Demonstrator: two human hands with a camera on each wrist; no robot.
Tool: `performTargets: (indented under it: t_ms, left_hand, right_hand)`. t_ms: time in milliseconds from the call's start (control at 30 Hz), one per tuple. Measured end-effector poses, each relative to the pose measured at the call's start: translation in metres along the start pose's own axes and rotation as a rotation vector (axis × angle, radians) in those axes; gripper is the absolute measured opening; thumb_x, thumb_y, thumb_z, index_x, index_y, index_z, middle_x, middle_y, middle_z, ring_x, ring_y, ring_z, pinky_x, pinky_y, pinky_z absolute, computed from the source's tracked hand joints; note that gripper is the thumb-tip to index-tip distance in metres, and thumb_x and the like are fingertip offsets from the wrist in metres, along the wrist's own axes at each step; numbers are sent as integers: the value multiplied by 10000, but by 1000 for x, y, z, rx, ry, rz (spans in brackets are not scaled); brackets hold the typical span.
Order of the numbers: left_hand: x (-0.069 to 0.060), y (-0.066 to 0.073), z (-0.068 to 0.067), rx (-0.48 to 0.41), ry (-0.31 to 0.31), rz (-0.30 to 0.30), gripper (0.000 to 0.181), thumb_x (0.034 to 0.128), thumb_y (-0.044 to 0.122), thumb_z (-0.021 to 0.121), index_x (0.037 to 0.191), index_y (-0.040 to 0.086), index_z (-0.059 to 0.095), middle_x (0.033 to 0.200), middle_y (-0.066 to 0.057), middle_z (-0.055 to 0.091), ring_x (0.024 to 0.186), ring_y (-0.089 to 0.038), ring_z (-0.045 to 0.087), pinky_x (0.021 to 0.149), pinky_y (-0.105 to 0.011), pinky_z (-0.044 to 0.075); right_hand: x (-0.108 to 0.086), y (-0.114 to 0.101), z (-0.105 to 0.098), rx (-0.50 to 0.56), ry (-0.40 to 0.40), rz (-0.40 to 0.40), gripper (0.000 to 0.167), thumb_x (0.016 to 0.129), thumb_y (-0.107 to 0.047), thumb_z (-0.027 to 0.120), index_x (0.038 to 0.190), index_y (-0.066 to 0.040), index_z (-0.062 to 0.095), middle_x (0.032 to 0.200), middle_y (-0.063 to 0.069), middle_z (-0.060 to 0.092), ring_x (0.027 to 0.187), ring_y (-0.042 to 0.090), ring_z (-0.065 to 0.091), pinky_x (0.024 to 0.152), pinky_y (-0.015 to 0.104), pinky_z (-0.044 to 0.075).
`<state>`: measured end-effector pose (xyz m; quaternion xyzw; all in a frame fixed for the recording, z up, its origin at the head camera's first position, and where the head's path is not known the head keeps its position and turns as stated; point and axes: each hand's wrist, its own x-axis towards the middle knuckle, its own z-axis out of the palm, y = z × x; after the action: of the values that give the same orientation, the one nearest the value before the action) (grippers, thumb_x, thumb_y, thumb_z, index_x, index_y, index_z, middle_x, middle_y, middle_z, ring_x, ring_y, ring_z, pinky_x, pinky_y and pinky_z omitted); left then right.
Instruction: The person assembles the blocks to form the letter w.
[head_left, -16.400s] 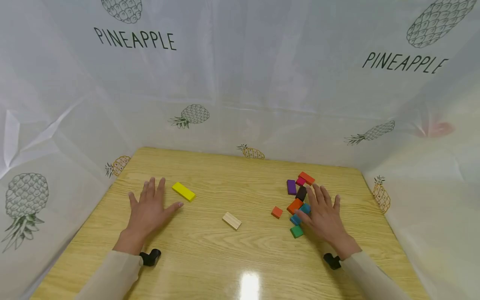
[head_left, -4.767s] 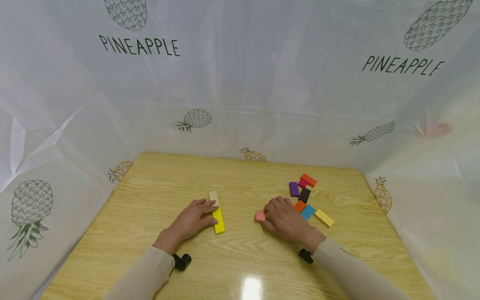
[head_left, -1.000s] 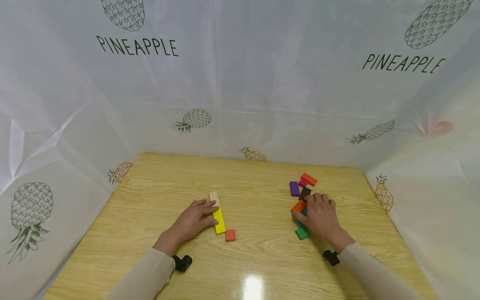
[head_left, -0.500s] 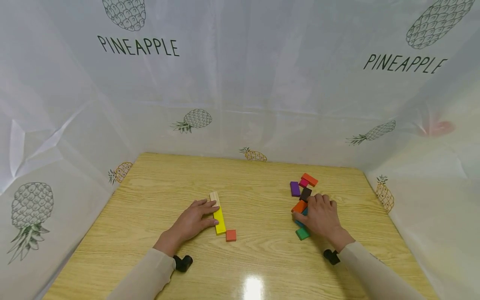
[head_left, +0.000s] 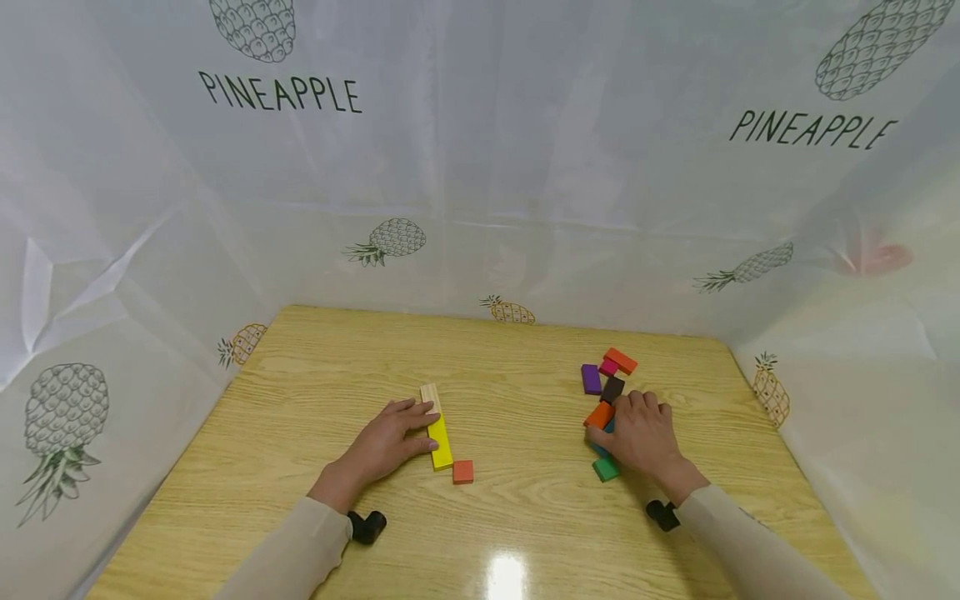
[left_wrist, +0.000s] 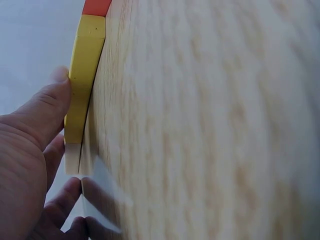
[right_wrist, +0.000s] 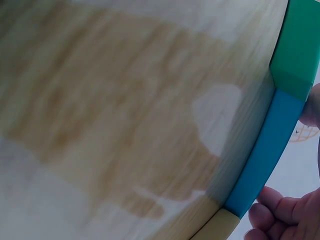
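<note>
A wood-grain table sits in a booth-like space, curtained far, left and right by pale pineapple-print sheeting that hides the wider setting.

The long yellow painted-looking block, near nine o'clock on the table, has a smooth, even coat with a few tiny specks, while the pale oblong block meeting it looks like bare wood, its grain showing. Over at three o'clock, the oblong blue block and the green block look smooth and evenly coloured. The yellowish wood-grained tabletop is glossy, throwing back a bright glare at six o'clock. At twelve, the white pineapple-printed sheet looks like thin, creased plastic; the cream sleeves are matt cloth.
</note>
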<state>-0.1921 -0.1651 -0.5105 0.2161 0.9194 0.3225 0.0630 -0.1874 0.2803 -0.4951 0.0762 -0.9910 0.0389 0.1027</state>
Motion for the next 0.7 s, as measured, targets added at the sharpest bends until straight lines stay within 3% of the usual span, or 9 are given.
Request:
performTargets:
  t_ms: [433, 567, 700]
  left_hand:
    - [1, 2, 0, 7, -12, -5, 523, 1005, 409, 719, 1472, 184, 651, 1625, -15, 503, 1569, -366, 346, 1297, -616, 223]
    - [0, 2, -1, 8, -9, -5, 524, 1007, 405, 716, 1475, 178, 648, 1626, -19, 501, 1566, -375, 350, 1289, -627, 235]
    - [-1, 2, -1, 4, -8, -5, 521, 1009, 398, 717, 1474, 175, 649, 1627, -18, 500, 1566, -374, 350, 1294, -623, 224]
  right_hand:
    - [5, -10, -2, 28, 27, -44, 514, 869, -529, 755, 879, -52, 563, 873, 116, 545, 858, 355, 479, 699, 442, 344]
    - [9, -21, -1, 20, 62, -105, 511, 854, -517, 759, 884, -50, 553, 884, 128, 544, 861, 366, 492, 687, 445, 349]
    - [13, -35, 2, 37, 102, -170, 480, 837, -487, 761, 856, -72, 522, 850, 103, 503, 806, 322, 438, 665, 397, 281]
